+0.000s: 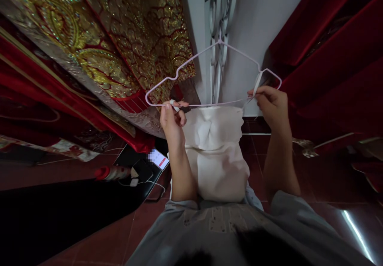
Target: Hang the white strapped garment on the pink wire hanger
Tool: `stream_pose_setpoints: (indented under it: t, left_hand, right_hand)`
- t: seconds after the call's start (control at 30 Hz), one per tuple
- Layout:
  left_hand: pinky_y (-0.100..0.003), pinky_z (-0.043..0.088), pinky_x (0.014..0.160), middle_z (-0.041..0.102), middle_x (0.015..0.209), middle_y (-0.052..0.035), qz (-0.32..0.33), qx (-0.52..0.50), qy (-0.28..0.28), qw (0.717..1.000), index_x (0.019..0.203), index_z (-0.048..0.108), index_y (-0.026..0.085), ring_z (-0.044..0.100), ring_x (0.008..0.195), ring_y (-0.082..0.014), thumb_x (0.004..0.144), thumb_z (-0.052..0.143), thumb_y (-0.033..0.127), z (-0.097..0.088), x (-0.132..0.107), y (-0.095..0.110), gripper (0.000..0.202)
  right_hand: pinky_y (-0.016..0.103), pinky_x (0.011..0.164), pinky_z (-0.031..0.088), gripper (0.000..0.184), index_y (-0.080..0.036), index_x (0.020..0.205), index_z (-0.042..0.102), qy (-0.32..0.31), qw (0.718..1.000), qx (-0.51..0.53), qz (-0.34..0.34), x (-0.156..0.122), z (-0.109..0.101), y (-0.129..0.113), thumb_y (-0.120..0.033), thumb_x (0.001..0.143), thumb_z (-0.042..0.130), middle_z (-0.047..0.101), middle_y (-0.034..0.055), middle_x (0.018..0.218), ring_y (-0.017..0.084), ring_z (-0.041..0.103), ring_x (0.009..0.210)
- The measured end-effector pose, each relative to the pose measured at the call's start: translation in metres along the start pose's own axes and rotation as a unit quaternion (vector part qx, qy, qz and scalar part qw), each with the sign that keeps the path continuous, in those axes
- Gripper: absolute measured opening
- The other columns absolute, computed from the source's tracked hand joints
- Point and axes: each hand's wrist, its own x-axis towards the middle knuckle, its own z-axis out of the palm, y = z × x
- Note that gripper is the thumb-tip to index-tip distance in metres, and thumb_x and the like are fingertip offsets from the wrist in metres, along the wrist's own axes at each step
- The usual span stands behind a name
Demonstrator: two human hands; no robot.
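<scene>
Along the bottom edge of the lilac hanger (220, 41), left hand (172, 118) gripped it; right hand (274, 104) pinched white strap (257, 84); uneven pull risked tilt, strap slipping off.

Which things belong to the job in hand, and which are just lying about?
In the job:
pale pink hanger, in left hand
white strap, in right hand
off-white garment

Just about:
lit phone
red-capped bottle
gold-embroidered fabric
</scene>
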Motion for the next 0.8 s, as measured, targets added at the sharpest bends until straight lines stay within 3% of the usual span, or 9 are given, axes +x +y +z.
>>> stream_pose_setpoints:
  t: [0.07, 0.13, 0.27, 0.37, 0.43, 0.53, 0.6, 0.67, 0.8]
  left_hand:
    - [-0.020, 0.022, 0.040, 0.079, 0.082, -0.0039, -0.011, 0.013, 0.013, 1.000, 0.083, 0.062, 0.020, 0.033, 0.042, -0.0044, 0.099, 0.080, 0.059, 0.001, -0.001, 0.001, 0.046]
    - [-0.021, 0.023, 0.040, 0.079, 0.081, -0.0035, -0.029, 0.027, 0.015, 0.999, 0.082, 0.061, 0.020, 0.033, 0.042, -0.0046, 0.102, 0.077, 0.056, 0.001, -0.001, 0.002, 0.045]
    - [-0.021, 0.024, 0.040, 0.080, 0.084, -0.0037, -0.038, 0.028, -0.007, 0.999, 0.083, 0.063, 0.020, 0.034, 0.043, -0.0050, 0.101, 0.079, 0.055, -0.004, -0.001, 0.003, 0.042]
    - [-0.021, 0.024, 0.040, 0.081, 0.084, -0.0036, -0.035, 0.018, -0.008, 0.999, 0.084, 0.063, 0.021, 0.033, 0.043, -0.0050, 0.101, 0.078, 0.055, -0.006, 0.000, 0.002, 0.042]
    - [-0.021, 0.023, 0.039, 0.081, 0.084, -0.0036, -0.044, 0.013, -0.007, 0.999, 0.084, 0.064, 0.021, 0.032, 0.042, -0.0051, 0.103, 0.077, 0.054, -0.005, 0.000, 0.000, 0.040]
    - [-0.021, 0.023, 0.040, 0.081, 0.085, -0.0044, -0.049, 0.009, -0.010, 0.999, 0.084, 0.065, 0.020, 0.031, 0.042, -0.0051, 0.103, 0.076, 0.052, -0.002, -0.001, -0.003, 0.039]
    - [-0.021, 0.023, 0.041, 0.081, 0.086, -0.0047, -0.042, 0.011, -0.010, 0.999, 0.084, 0.067, 0.020, 0.030, 0.043, -0.0048, 0.103, 0.076, 0.053, 0.000, -0.004, -0.005, 0.039]
    - [-0.022, 0.024, 0.042, 0.082, 0.088, -0.0052, -0.028, 0.022, 0.005, 0.999, 0.086, 0.069, 0.020, 0.031, 0.044, -0.0051, 0.103, 0.074, 0.054, 0.003, -0.007, -0.007, 0.038]
    - [-0.022, 0.031, 0.046, 0.086, 0.109, -0.0079, 0.032, 0.060, 0.076, 0.995, 0.106, 0.079, 0.021, 0.042, 0.051, -0.0069, 0.100, 0.076, 0.040, -0.004, -0.011, -0.015, 0.020]
  right_hand:
    - [0.027, 0.048, 0.029, 0.021, -0.024, 0.103, 0.084, 0.013, 1.000, 0.022, 0.005, 0.007, 0.007, -0.009, -0.041, 0.097, 0.073, 0.080, 0.0043, 0.091, 0.009, 0.040, 0.053]
    - [0.029, 0.047, 0.031, 0.033, -0.027, 0.120, 0.082, 0.052, 0.997, 0.063, -0.002, 0.017, 0.014, -0.009, -0.049, 0.096, 0.075, 0.083, 0.0080, 0.111, 0.009, 0.043, 0.053]
    - [0.031, 0.047, 0.035, 0.060, -0.026, 0.145, 0.070, 0.252, 0.960, 0.116, -0.025, 0.031, 0.015, 0.015, -0.055, 0.092, 0.077, 0.073, 0.0156, 0.147, 0.012, 0.055, 0.060]
    - [0.032, 0.045, 0.030, 0.051, -0.022, 0.138, 0.071, 0.368, 0.922, 0.121, -0.020, 0.022, 0.010, 0.032, -0.051, 0.095, 0.071, 0.073, 0.0180, 0.142, 0.010, 0.046, 0.055]
    - [0.031, 0.045, 0.029, 0.039, -0.023, 0.123, 0.075, 0.378, 0.919, 0.108, -0.018, 0.006, 0.010, 0.030, -0.051, 0.096, 0.071, 0.079, 0.0148, 0.122, 0.010, 0.040, 0.052]
    - [0.029, 0.050, 0.037, 0.028, -0.025, 0.105, 0.080, 0.262, 0.962, 0.067, -0.044, -0.018, 0.018, 0.010, -0.050, 0.094, 0.077, 0.080, 0.0067, 0.101, 0.011, 0.047, 0.054]
    - [0.028, 0.054, 0.043, 0.025, -0.027, 0.109, 0.083, 0.116, 0.990, 0.042, -0.070, -0.027, 0.028, -0.007, -0.046, 0.092, 0.081, 0.081, 0.0050, 0.106, 0.011, 0.054, 0.060]
    - [0.028, 0.056, 0.046, 0.030, -0.029, 0.117, 0.084, -0.003, 0.996, 0.023, -0.082, -0.030, 0.037, -0.020, -0.041, 0.090, 0.082, 0.080, 0.0048, 0.113, 0.011, 0.055, 0.063]
    - [0.030, 0.059, 0.047, 0.034, -0.030, 0.123, 0.082, -0.070, 0.994, -0.006, -0.079, -0.035, 0.048, -0.026, -0.039, 0.091, 0.083, 0.072, 0.0033, 0.104, 0.010, 0.047, 0.060]
